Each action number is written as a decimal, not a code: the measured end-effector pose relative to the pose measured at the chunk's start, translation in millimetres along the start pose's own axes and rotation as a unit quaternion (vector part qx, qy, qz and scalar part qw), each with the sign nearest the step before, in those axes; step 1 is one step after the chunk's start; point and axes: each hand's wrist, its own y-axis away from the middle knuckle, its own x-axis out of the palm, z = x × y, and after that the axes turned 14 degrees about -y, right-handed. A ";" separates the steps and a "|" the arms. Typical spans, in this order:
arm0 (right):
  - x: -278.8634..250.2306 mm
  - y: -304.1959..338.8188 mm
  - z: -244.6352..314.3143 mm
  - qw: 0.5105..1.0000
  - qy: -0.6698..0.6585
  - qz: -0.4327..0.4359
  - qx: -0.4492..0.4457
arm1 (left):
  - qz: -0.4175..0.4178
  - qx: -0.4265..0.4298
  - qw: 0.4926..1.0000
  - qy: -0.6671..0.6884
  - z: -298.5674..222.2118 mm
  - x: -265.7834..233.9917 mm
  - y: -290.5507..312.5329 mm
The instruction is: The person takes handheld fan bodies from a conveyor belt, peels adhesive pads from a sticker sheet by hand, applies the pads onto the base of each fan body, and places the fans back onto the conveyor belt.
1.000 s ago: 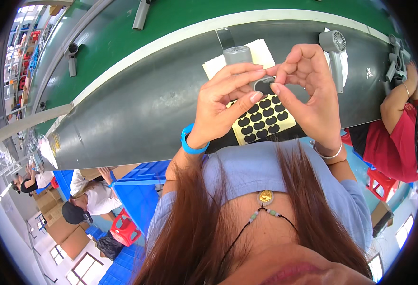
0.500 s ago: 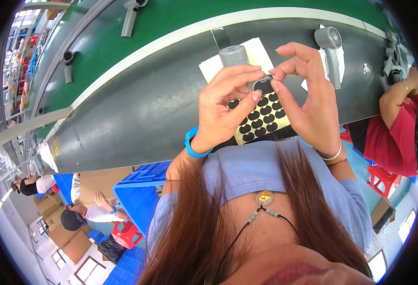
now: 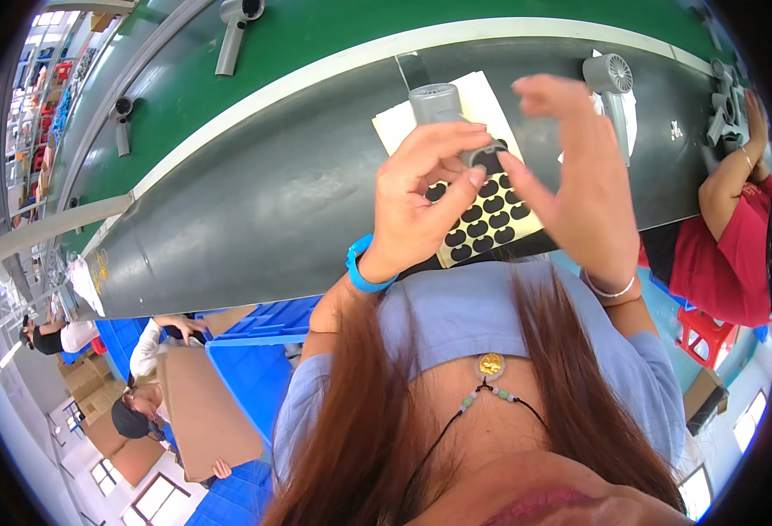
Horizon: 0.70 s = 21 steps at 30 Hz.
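My left hand [image 3: 425,188], with a blue band at its wrist, pinches a small grey curved piece with a dark face [image 3: 489,158] between thumb and fingers. My right hand [image 3: 592,188] is just to its right and slightly blurred. Its thumb is at the piece's edge, and its fingers are raised and apart from the thumb. Below the hands lies a pale yellow sheet of black rounded stickers [image 3: 496,210], partly hidden by my left hand. Just beyond my fingers, a grey handheld fan [image 3: 436,103] rests on cream paper [image 3: 482,95]; its lower part is hidden.
Another grey handheld fan [image 3: 609,74] lies on white paper to the right. More fans, such as a grey one [image 3: 233,39], are on the green conveyor belt [image 3: 316,26]. A co-worker in a red shirt [image 3: 723,254] sits at right. At lower left, another person holds cardboard [image 3: 206,412] beside a blue crate [image 3: 250,368].
My right hand's fingers have lifted off the piece and spread from the thumb. My left hand keeps its pinch. The person at lower left has swung the cardboard downward in view.
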 end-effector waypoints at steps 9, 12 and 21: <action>43.8 -7.7 -35.5 0.895 -0.324 0.256 0.171 | -0.035 -0.015 0.999 -0.003 2.6 -22.5 0.6; 63.5 -11.7 -27.4 0.908 -0.330 0.233 0.112 | -0.058 0.011 0.998 0.031 10.1 -25.9 4.9; 92.3 -126.2 -103.7 0.982 -0.115 0.130 -0.080 | -0.116 -0.059 0.990 0.048 15.2 -47.7 1.1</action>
